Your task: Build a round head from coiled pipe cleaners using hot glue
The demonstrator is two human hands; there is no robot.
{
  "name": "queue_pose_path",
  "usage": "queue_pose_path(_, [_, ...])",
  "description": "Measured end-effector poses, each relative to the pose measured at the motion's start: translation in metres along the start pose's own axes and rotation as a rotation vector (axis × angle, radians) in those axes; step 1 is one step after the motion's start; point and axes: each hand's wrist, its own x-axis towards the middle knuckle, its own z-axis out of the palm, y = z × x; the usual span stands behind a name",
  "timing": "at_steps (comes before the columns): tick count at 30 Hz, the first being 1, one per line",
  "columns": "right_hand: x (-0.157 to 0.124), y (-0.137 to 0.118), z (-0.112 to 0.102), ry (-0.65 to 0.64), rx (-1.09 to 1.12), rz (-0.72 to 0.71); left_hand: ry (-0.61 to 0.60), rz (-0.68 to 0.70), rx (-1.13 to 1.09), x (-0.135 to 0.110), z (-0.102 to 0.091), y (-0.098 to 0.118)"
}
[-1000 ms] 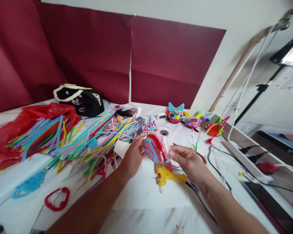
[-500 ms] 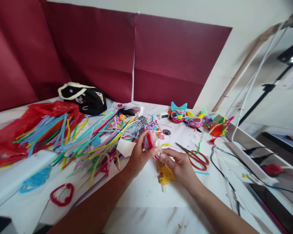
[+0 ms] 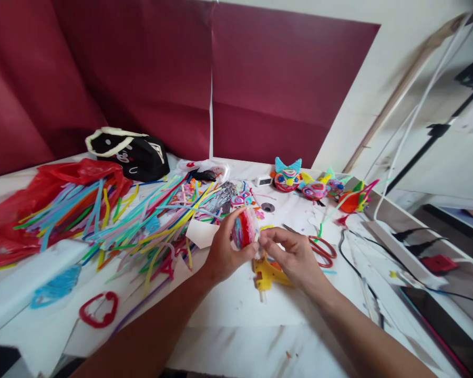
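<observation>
My left hand (image 3: 225, 248) is closed around a round craft piece (image 3: 244, 229) wound in red, pink, blue and white fuzzy strands, held just above the table. The fingertips of my right hand (image 3: 289, 252) are pinched together at the piece's right edge; whatever lies between them is too small to make out. Below the hands a yellow hot glue gun (image 3: 265, 273) rests on white paper, partly covered by the right hand. Beside that hand lie red-handled scissors (image 3: 324, 252), their blades partly hidden.
Loose pipe cleaners (image 3: 142, 220) spread across the left, some in a red plastic bag (image 3: 67, 176). A black pouch (image 3: 142, 160) sits behind them. Finished pipe-cleaner figures (image 3: 287, 176) stand at the back right. A power strip (image 3: 408, 257) and a phone (image 3: 443, 331) lie on the right.
The round piece has turned in my left hand, showing more of its coloured side. My right fingertips remain at its edge. The whole view has shifted slightly.
</observation>
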Motion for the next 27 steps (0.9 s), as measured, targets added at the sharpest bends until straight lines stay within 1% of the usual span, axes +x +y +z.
queue_pose_path(10, [0.0009,0.0031,0.0009,0.012,-0.023,-0.008,0.024,0.163,0.202,-0.0013,0.0024,-0.0012])
queue_pose_path(16, [-0.0005,0.0015,-0.0012,-0.012,-0.036,0.008,0.013,0.159,0.189,-0.0016,0.0031,0.0004])
queue_pose_path(27, [-0.0018,0.0024,-0.0009,-0.015,0.020,0.037,-0.007,0.162,0.160,-0.0031,0.0053,-0.0023])
